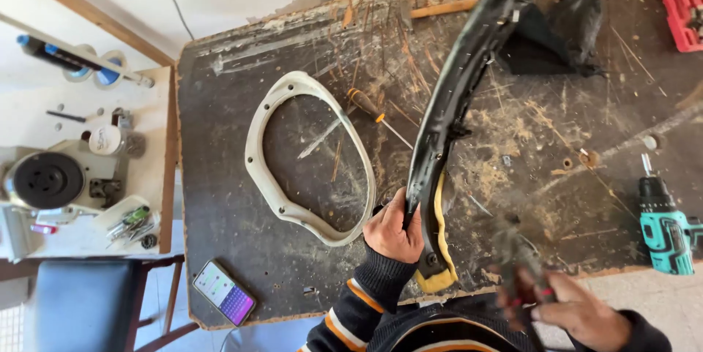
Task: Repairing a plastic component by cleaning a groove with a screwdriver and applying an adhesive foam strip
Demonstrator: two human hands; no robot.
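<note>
Black curved panel (458, 96), yellow-foam-backed

Single head cam, steep downward look, close over scratched workbench (293, 264) w/ near edge at bottom.

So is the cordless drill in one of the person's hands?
No, the teal drill lies on the workbench, apart from the right hand.

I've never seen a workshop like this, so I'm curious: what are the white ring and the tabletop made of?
The white ring looks like moulded plastic: smooth off-white surface, even thin walls, small holes along the rim, though painted metal can't be ruled out. The tabletop looks like pressed wood board with a dark coating: pale fibrous edges show where the surface is chipped and scratched, with sawdust scattered on it.
</note>
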